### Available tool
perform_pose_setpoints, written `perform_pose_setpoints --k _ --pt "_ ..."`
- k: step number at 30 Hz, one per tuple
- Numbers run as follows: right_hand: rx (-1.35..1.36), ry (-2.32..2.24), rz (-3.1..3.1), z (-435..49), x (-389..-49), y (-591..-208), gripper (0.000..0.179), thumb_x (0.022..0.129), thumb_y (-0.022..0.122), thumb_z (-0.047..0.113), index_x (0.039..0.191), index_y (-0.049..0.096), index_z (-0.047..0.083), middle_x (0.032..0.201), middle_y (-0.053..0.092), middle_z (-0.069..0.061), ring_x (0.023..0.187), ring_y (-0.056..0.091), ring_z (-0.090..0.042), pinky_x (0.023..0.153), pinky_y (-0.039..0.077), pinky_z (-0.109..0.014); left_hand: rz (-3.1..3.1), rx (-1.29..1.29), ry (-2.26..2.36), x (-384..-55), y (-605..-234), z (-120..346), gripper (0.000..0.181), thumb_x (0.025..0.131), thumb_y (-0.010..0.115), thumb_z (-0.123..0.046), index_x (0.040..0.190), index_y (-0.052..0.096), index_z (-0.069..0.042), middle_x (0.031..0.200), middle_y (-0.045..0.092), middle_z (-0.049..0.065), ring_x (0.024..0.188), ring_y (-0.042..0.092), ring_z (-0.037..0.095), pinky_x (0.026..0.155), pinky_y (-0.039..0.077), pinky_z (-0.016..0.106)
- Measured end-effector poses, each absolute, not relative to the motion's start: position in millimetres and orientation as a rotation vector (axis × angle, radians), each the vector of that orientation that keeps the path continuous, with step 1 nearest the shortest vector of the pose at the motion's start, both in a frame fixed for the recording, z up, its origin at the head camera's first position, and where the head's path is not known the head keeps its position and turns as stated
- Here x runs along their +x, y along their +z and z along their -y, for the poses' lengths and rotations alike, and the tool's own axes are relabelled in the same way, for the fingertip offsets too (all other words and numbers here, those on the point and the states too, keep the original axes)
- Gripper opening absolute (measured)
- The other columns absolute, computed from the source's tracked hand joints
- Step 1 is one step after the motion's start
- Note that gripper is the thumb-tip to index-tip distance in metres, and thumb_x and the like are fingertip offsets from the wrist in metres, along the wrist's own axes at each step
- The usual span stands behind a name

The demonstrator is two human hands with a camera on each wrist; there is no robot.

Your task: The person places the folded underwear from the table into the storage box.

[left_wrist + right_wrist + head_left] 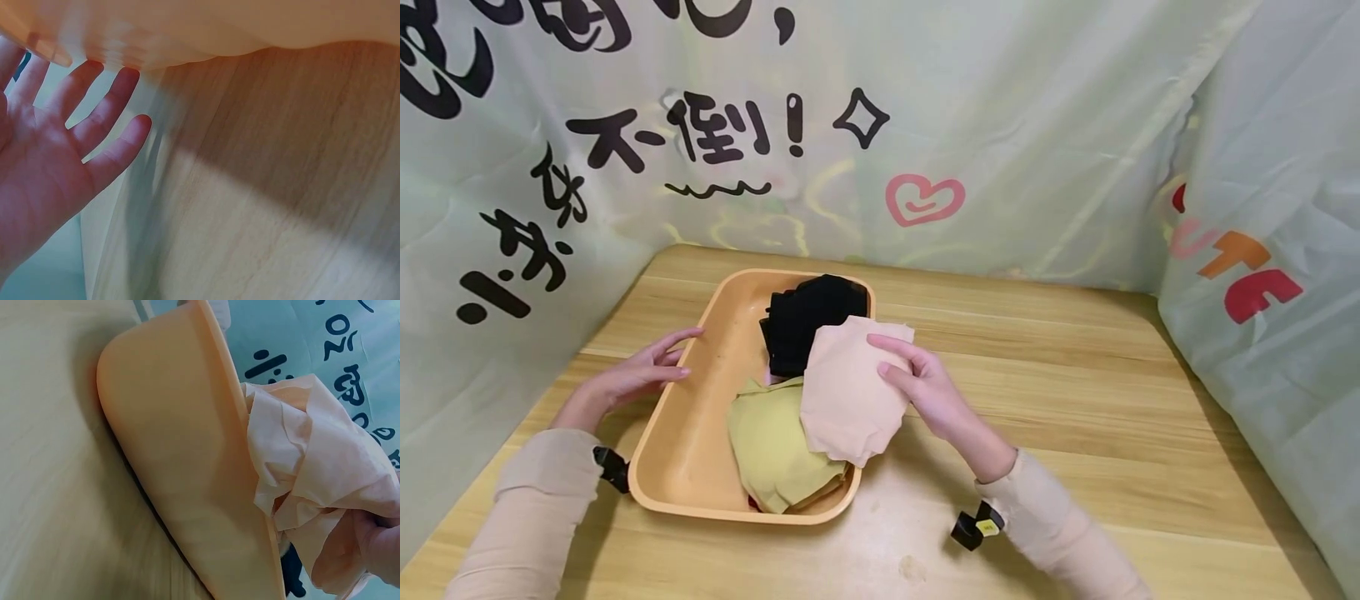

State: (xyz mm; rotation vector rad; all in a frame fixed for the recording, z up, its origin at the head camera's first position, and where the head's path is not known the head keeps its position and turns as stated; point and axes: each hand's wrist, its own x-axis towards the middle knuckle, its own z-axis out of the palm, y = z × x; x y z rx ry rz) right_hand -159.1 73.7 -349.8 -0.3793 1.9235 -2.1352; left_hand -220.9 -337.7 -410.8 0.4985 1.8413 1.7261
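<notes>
An orange plastic basin [696, 425] stands on the wooden table in the head view. My right hand [931, 393] holds a pale pink folded cloth [842, 387] over the basin's right rim, thumb and a finger on its upper side. In the right wrist view this cloth [300, 444] hangs creased beside the rim. At the basin's left rim is my left hand [642, 371], its fingertips right at the edge; the left wrist view shows its fingers spread. Inside the basin lie a black folded cloth [805, 321] at the back and a yellow-green cloth [778, 442] in front.
The wooden tabletop [1075, 400] extends to the right of the basin. Pale fabric with black lettering and a pink heart [925, 200] hangs behind and along the sides. A small red bit [753, 503] peeks out below the yellow-green cloth.
</notes>
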Motion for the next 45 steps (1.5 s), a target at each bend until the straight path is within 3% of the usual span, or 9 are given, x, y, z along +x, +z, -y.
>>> perform_pose_setpoints --k 6,12,15,19,24,30,39,45 --pt "-0.445 -2.089 -1.939 -64 -159 -352 0.039 0.091 0.047 0.001 0.13 0.044 -0.005 0.112 0.057 -0.01 0.08 0.059 -0.005 0.065 0.05 -0.021 -1.824 0.514 1.728 -221 -411 338 0.056 0.093 0.045 -0.001 0.137 0.028 -0.03 0.118 0.054 -0.007 0.099 0.058 0.014 0.079 0.05 0.032" --pt "-0.503 -2.064 -1.903 -57 -159 -356 0.038 0.093 0.044 0.0 0.13 0.043 -0.006 0.093 0.059 0.002 0.071 0.059 -0.004 0.059 0.049 -0.02 -1.805 0.521 1.736 -221 -412 338 0.055 0.093 0.045 -0.001 0.137 0.029 -0.031 0.118 0.054 -0.007 0.099 0.058 0.014 0.079 0.05 0.032" --pt "-0.542 -2.056 -1.898 -54 -159 -358 0.038 0.093 0.043 -0.001 0.13 0.043 -0.007 0.107 0.059 -0.008 0.073 0.058 -0.004 0.06 0.049 -0.019 -1.807 0.526 1.736 -221 -412 338 0.055 0.093 0.045 -0.001 0.137 0.029 -0.031 0.118 0.054 -0.007 0.099 0.058 0.014 0.079 0.05 0.032" --pt "-0.593 -2.041 -1.89 -48 -159 -360 0.038 0.093 0.044 -0.001 0.13 0.043 -0.008 0.127 0.048 -0.02 0.08 0.059 -0.003 0.065 0.05 -0.02 -1.83 0.513 1.726 -222 -414 339 0.056 0.093 0.045 -0.002 0.138 0.027 -0.029 0.118 0.054 -0.008 0.099 0.059 0.014 0.08 0.05 0.032" --pt "-0.643 -2.001 -1.894 -41 -157 -365 0.038 0.092 0.044 0.001 0.129 0.043 -0.009 0.132 0.045 -0.02 0.093 0.054 -0.001 0.073 0.048 -0.018 -1.824 0.51 1.731 -222 -415 340 0.056 0.093 0.045 -0.002 0.138 0.027 -0.029 0.118 0.053 -0.009 0.099 0.059 0.014 0.079 0.05 0.033" --pt "-0.624 -1.934 -1.871 -34 -158 -371 0.038 0.093 0.042 0.002 0.13 0.044 -0.007 0.138 0.039 -0.018 0.093 0.053 -0.002 0.075 0.047 -0.019 -1.819 0.512 1.735 -221 -412 338 0.055 0.093 0.045 -0.002 0.136 0.029 -0.031 0.117 0.054 -0.008 0.1 0.058 0.014 0.079 0.051 0.033" --pt "-0.637 -1.784 -1.892 -25 -161 -378 0.048 0.086 0.057 0.001 0.132 0.044 0.0 0.116 0.054 -0.017 0.083 0.058 -0.008 0.072 0.051 -0.025 -1.81 0.493 1.736 -220 -412 337 0.055 0.093 0.046 -0.002 0.136 0.029 -0.031 0.117 0.053 -0.009 0.1 0.058 0.014 0.079 0.05 0.033" --pt "-0.809 -1.593 -2.136 -22 -162 -376 0.05 0.083 0.062 0.003 0.131 0.046 0.003 0.132 0.045 -0.012 0.12 0.038 -0.016 0.102 0.029 -0.03 -1.82 0.487 1.731 -222 -412 337 0.055 0.093 0.046 -0.002 0.136 0.029 -0.032 0.117 0.053 -0.01 0.099 0.059 0.015 0.079 0.051 0.034"
